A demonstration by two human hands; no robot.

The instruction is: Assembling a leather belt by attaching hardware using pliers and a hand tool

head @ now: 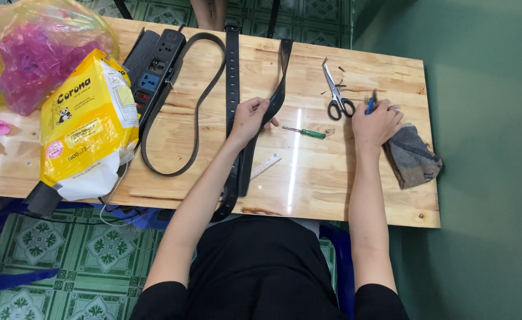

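Presently the left hand (250, 117) is closed on a dark leather belt (276, 101), fingers wrapped over its edge and thumb beneath, roughly mid-length. The belt reads as light, limp along its length and fairly stiff across its width; it looks smooth, so a grip across the full width should hold best. Beyond the fingertips the strap runs up to the far table edge; behind the palm it falls off the near edge. The right hand (376, 123) is curled shut on a blue pen-like tool (370, 104), with scissors (336, 95) just beside its fingers and a grey cloth (414, 157) under its outer side. Between the hands lies a green-handled screwdriver (305, 131). The wooden table (332, 189) is glossy and may be slippery. Green tiled floor, green wall.
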